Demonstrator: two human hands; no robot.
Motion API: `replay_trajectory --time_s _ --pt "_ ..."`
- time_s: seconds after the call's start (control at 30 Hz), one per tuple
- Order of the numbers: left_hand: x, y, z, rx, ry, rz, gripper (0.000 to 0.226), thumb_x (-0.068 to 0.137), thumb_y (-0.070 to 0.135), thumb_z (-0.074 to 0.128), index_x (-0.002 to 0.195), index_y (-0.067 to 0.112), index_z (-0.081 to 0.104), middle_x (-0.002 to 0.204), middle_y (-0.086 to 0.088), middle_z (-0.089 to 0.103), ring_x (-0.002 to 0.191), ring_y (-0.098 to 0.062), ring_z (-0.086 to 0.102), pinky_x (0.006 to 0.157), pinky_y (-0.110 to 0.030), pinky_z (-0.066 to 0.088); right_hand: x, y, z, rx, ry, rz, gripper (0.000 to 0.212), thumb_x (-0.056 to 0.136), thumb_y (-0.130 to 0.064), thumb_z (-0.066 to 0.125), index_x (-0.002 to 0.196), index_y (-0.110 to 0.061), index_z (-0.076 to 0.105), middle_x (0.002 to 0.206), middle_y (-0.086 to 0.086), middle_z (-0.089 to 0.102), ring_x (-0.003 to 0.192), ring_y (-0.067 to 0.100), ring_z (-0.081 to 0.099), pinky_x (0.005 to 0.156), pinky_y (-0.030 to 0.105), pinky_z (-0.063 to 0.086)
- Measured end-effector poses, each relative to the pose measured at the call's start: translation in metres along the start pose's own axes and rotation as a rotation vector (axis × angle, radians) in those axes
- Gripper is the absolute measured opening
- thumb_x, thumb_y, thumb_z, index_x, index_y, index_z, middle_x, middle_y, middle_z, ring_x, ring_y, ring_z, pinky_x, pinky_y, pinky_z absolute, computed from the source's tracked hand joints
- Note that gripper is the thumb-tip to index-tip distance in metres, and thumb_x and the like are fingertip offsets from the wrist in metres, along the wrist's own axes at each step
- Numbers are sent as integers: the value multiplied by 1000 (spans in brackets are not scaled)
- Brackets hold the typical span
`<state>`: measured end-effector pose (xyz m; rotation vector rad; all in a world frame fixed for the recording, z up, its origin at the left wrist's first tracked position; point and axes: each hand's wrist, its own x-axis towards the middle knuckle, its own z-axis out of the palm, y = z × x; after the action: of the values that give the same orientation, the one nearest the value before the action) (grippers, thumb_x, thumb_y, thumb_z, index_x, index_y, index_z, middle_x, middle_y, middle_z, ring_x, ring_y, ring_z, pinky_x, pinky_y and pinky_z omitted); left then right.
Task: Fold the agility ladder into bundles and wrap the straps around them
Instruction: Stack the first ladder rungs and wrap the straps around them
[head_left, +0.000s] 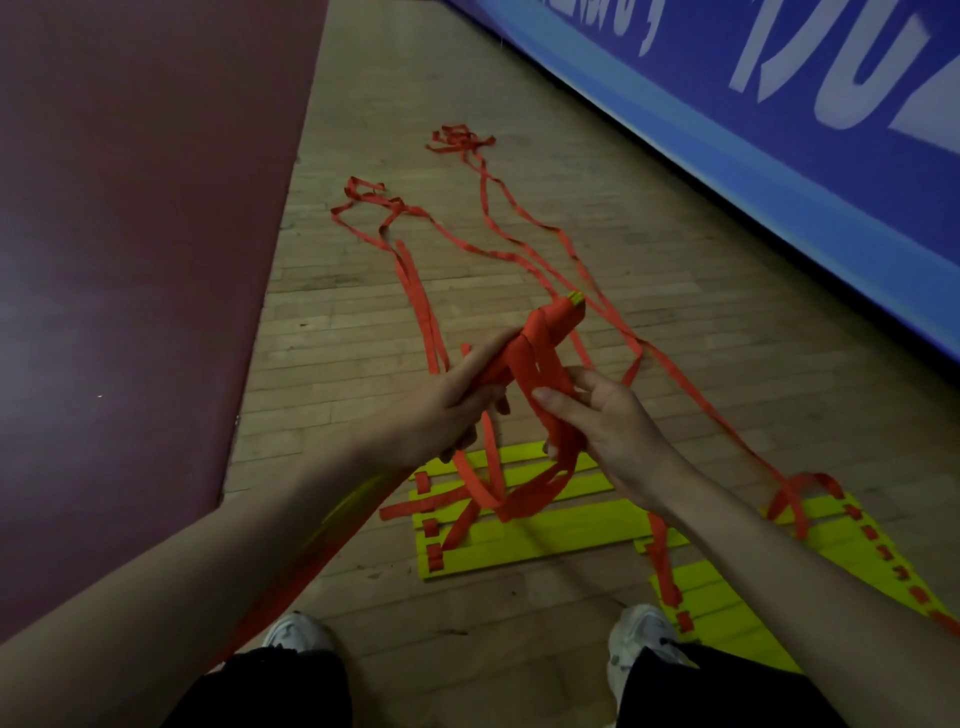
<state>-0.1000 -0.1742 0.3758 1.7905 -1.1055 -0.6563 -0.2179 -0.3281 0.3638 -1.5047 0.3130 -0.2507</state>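
Dim, even indoor light falls on the wooden floor (519, 270), muting colours and leaving shadows faint; only the red straps (527, 501) and yellow rungs (545, 540) look vivid. White lettering on the blue banner (779, 156) smears with blur. A pale sheen sits on the maroon mat (130, 234). Wide-angle distortion bows the banner's edge.

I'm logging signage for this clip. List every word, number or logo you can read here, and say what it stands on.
Blue banner: large white lettering, cut off by the picture's edge and blurred; not readable.
Yellow rungs, red straps, white shoes: no text visible.
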Motion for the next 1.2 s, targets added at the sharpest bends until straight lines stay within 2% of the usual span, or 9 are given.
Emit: replay_trajectory --time_s 0.23,0.4,0.5,0.57,0.7,0.93,1.03,1.13,1.2 --pt "0 5 -2 -376 -54 -124 50 100 13 43 140 40 30 96 -13 63 61 -26 56 50 -31 49 -6 -8 3 -65 -31 -27 11 93 -7 56 83 -10 58 48 -1 57 39 11 55 43 19 46" --pt "0 10 -7 -541 -17 -168 27 95 13 47 120 6 38 80 -12 69 53 -26 60 46 -30 46 -7 -3 6 -50 11 -34 11 90 -17 60 89 -7 62 40 -1 50 29 8 45 33 17 35" --pt "1 14 -12 -703 -17 -154 16 88 15 51 99 9 40 79 -21 68 50 -29 60 43 -28 45 -5 1 8 -29 46 -48 36 79 -33 66 95 -1 64 64 37 54 25 8 35 30 19 27" --pt "0 14 -13 -780 -54 -131 16 88 13 52 96 10 39 84 -28 65 51 -31 61 42 -28 47 -4 2 8 28 59 -28 36 75 -33 68 93 -3 60 72 45 49 24 9 32 30 19 25" --pt "0 13 -11 -862 -213 -118 23 91 15 47 112 10 39 87 -27 63 55 -33 63 45 -30 50 -2 -1 3 99 4 -29 25 72 -25 69 92 -15 58 49 10 45 23 9 30 30 16 24" --pt "-1 26 -5 -843 -283 -261 32 86 20 39 81 -2 61 68 -14 67 44 -21 63 35 -22 47 -4 -12 -4 163 -179 -17 42 73 -18 75 111 -26 61 45 3 45 23 5 30 32 17 24" --pt "-1 29 -4 -857 -294 -311 40 84 24 39 67 2 67 60 -12 65 40 -19 60 34 -21 45 -4 -18 -2 277 -220 -3 33 66 -18 76 96 -31 72 40 5 33 21 6 29 32 17 22" --pt "1 25 -1 -763 -308 -327 32 88 34 40 88 7 57 68 -8 65 48 -21 62 39 -24 49 -3 -20 -3 257 -125 3 15 69 -14 71 74 -28 72 36 1 33 21 6 28 33 16 24" --pt "4 17 2 -662 -239 -291 25 90 38 44 99 15 50 76 -7 63 55 -22 61 42 -26 49 2 -20 -6 266 1 32 8 67 -16 70 74 -19 68 37 -1 33 21 6 28 33 16 24"
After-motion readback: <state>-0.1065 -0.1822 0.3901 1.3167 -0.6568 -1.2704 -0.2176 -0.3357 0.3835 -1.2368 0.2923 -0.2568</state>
